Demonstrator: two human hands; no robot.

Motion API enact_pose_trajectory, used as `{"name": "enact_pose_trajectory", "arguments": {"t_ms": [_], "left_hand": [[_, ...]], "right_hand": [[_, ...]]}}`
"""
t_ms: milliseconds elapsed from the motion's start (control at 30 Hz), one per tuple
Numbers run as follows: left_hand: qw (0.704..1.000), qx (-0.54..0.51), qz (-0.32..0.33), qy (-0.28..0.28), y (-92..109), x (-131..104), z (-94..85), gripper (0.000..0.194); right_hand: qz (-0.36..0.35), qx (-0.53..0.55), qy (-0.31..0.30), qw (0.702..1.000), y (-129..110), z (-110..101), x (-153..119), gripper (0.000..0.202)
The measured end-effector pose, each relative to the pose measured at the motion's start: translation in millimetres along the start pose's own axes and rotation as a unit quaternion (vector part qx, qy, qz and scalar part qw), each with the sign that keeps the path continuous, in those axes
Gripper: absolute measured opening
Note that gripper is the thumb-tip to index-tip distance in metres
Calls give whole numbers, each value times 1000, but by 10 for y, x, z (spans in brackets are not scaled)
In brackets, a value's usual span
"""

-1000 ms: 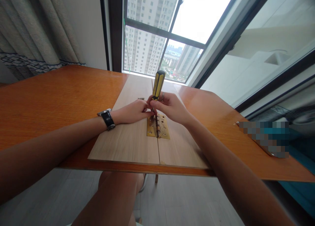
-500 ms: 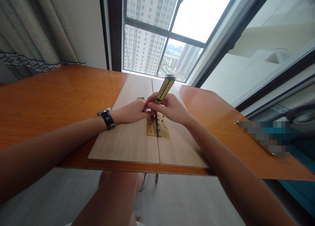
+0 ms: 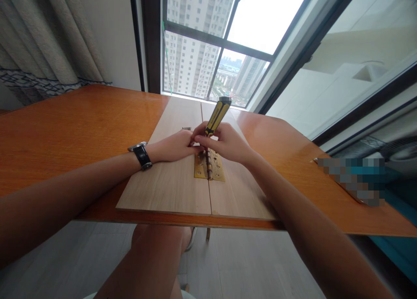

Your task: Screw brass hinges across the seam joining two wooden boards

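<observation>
A brass hinge (image 3: 210, 172) lies unfolded across the seam between two pale wooden boards, the left board (image 3: 159, 186) and the right board (image 3: 241, 195). Over its far part, my right hand (image 3: 230, 143) is closed around the lower part of a yellow-and-black screwdriver (image 3: 217, 116), whose handle leans up and to the right. The screwdriver's tip is hidden by the fingers. My left hand (image 3: 177, 146) rests on the left board, fingers pinched together against the right fingertips at the hinge; what they hold is hidden. Beyond the left hand lie small metal pieces, probably screws (image 3: 186, 128).
The boards lie on an orange-brown wooden table (image 3: 81, 134) with its front edge near my legs. Ahead is a window (image 3: 218, 43). A curtain (image 3: 48, 38) hangs at the left. A pixelated item (image 3: 355, 177) lies at the table's right edge.
Both hands and the screwdriver keep nearly the same place at the hinge. The view has shifted very slightly.
</observation>
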State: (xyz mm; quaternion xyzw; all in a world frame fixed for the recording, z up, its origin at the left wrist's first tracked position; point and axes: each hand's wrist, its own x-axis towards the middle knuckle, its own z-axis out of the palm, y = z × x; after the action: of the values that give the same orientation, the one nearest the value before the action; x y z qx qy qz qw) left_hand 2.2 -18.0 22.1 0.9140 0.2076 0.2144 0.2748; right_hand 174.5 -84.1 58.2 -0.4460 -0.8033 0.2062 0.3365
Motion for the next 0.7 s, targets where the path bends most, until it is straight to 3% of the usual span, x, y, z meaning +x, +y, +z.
{"name": "enact_pose_trajectory", "arguments": {"t_ms": [700], "left_hand": [[1000,5,17,-6,-38,6,-3,19]], "right_hand": [[-24,-62,6,998,-39,-4,-4,18]]}}
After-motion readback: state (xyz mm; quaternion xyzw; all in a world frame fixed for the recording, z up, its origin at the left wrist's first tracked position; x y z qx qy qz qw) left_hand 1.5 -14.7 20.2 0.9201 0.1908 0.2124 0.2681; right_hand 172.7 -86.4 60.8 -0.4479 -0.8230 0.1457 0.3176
